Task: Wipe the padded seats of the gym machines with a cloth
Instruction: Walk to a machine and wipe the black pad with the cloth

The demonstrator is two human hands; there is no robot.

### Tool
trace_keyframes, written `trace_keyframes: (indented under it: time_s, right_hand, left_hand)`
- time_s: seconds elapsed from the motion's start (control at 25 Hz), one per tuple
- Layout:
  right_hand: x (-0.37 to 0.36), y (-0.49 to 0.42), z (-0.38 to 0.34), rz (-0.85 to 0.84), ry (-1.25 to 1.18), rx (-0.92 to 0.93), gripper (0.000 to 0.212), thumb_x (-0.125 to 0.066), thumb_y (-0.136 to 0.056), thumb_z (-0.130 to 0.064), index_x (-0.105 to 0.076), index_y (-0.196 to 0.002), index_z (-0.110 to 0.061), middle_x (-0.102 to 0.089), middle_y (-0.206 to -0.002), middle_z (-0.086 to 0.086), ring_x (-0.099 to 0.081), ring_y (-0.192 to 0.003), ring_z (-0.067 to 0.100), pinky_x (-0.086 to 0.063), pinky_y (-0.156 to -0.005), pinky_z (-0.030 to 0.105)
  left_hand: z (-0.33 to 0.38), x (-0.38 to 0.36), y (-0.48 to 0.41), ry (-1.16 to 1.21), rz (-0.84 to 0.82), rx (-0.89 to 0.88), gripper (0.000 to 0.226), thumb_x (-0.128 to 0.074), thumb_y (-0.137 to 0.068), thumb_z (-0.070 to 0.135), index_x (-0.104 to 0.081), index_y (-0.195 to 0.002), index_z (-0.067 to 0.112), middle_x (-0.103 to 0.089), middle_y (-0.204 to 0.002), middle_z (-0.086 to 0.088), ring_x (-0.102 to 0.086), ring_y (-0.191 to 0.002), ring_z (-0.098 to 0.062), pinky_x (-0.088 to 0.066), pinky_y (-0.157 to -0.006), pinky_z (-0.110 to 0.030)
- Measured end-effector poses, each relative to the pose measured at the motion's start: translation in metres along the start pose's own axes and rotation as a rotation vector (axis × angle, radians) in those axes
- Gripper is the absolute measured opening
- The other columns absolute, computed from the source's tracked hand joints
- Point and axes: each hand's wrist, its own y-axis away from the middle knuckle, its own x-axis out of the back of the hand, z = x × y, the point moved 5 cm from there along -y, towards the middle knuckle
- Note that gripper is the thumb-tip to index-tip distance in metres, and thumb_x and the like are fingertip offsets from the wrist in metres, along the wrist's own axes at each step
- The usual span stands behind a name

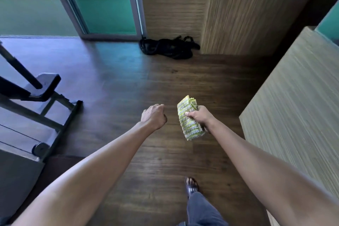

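Observation:
My right hand [199,116] grips a folded yellow-green and white cloth [189,119], held out over the dark wooden floor. My left hand [154,116] is stretched forward beside it with its fingers curled into a loose fist, holding nothing. A gym machine stands at the left, with a dark padded seat [44,83] on a grey metal frame [60,115]. Both hands are well to the right of that seat and apart from it.
A black bag with straps [168,47] lies on the floor by the far wall. A wood-grain counter [293,106] runs along the right. Glass sliding doors [102,2] are at the back left. My sandalled foot [191,186] is on the floor below.

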Motion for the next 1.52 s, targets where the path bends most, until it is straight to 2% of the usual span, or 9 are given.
trace_keyframes:
  time_s: [0.24,0.36,0.44,0.64,0.8,0.88,1.08,1.32,1.52]
  right_hand:
    - [-0.023,-0.189,-0.073,-0.124,0.058,0.014,0.005,-0.065,-0.087,-0.002,-0.065,-0.085,-0.007,-0.07,-0.103,0.023,-0.069,-0.094,0.038,-0.054,-0.091,0.053]
    - [-0.054,-0.273,-0.126,-0.213,0.122,0.039,0.018,-0.064,-0.087,0.001,-0.064,-0.105,0.006,-0.066,-0.099,0.022,-0.063,-0.073,0.028,-0.054,-0.08,0.043]
    - [-0.084,-0.318,-0.161,-0.281,0.167,0.053,0.025,-0.064,-0.087,0.001,-0.062,-0.11,0.01,-0.065,-0.099,0.022,-0.062,-0.073,0.027,-0.054,-0.08,0.044]
    - [-0.194,-0.414,-0.236,-0.454,0.231,0.073,0.018,-0.066,-0.084,0.0,-0.066,-0.103,0.0,-0.067,-0.095,0.018,-0.063,-0.086,0.029,-0.054,-0.089,0.053]
    - [-0.301,-0.472,-0.303,-0.573,0.268,0.136,0.015,-0.06,-0.087,0.004,-0.061,-0.089,-0.011,-0.062,-0.081,0.008,-0.057,-0.071,0.019,-0.052,-0.068,0.032]
    - [-0.353,-0.496,-0.335,-0.616,0.293,0.149,0.018,-0.058,-0.088,0.006,-0.06,-0.087,-0.012,-0.058,-0.077,0.005,-0.054,-0.067,0.016,-0.047,-0.063,0.029]
    - [-0.47,-0.548,-0.402,-0.726,0.369,0.141,0.022,-0.055,-0.085,0.006,-0.059,-0.078,-0.014,-0.059,-0.078,0.007,-0.055,-0.078,0.022,-0.047,-0.075,0.035]
    - [-0.619,-0.614,-0.462,-0.855,0.447,0.136,0.014,-0.056,-0.086,-0.001,-0.062,-0.083,-0.013,-0.065,-0.089,0.013,-0.062,-0.084,0.027,-0.053,-0.087,0.045]
    - [-0.738,-0.668,-0.497,-0.956,0.64,0.179,0.014,-0.055,-0.08,-0.005,-0.06,-0.073,-0.015,-0.064,-0.08,0.007,-0.061,-0.079,0.024,-0.054,-0.087,0.048]
  left_hand:
    - [-0.054,0.018,-0.164,0.008,-0.013,0.133,0.039,-0.054,-0.083,0.02,-0.058,-0.121,0.017,-0.059,-0.129,-0.003,-0.053,-0.122,-0.026,-0.045,-0.098,-0.038]
    - [-0.096,0.043,-0.228,0.034,-0.006,0.229,0.039,-0.052,-0.083,0.02,-0.058,-0.122,0.017,-0.059,-0.13,-0.004,-0.053,-0.123,-0.027,-0.046,-0.099,-0.04]
    - [-0.129,0.06,-0.264,0.06,0.006,0.294,0.04,-0.052,-0.083,0.019,-0.058,-0.122,0.016,-0.059,-0.131,-0.005,-0.053,-0.123,-0.028,-0.046,-0.099,-0.041]
    - [-0.242,0.093,-0.333,0.111,0.029,0.493,0.045,-0.052,-0.082,0.02,-0.056,-0.127,0.019,-0.057,-0.133,-0.005,-0.053,-0.124,-0.027,-0.045,-0.102,-0.041]
    - [-0.351,0.127,-0.38,0.136,0.056,0.608,0.05,-0.05,-0.084,0.02,-0.052,-0.134,0.022,-0.055,-0.137,-0.003,-0.05,-0.128,-0.025,-0.042,-0.104,-0.039]
    - [-0.405,0.151,-0.399,0.146,0.083,0.659,0.049,-0.048,-0.086,0.019,-0.052,-0.134,0.021,-0.054,-0.137,-0.003,-0.05,-0.128,-0.025,-0.042,-0.105,-0.039]
    - [-0.517,0.205,-0.428,0.156,0.128,0.791,0.043,-0.046,-0.087,0.017,-0.055,-0.13,0.019,-0.057,-0.134,-0.006,-0.052,-0.125,-0.029,-0.042,-0.101,-0.04]
    - [-0.645,0.23,-0.456,0.213,0.14,0.961,0.042,-0.047,-0.088,0.017,-0.054,-0.129,0.017,-0.059,-0.13,-0.009,-0.054,-0.122,-0.031,-0.043,-0.099,-0.041]
    - [-0.75,0.236,-0.472,0.329,0.169,1.14,0.041,-0.047,-0.088,0.015,-0.055,-0.128,0.014,-0.058,-0.131,-0.01,-0.053,-0.122,-0.031,-0.044,-0.101,-0.041]
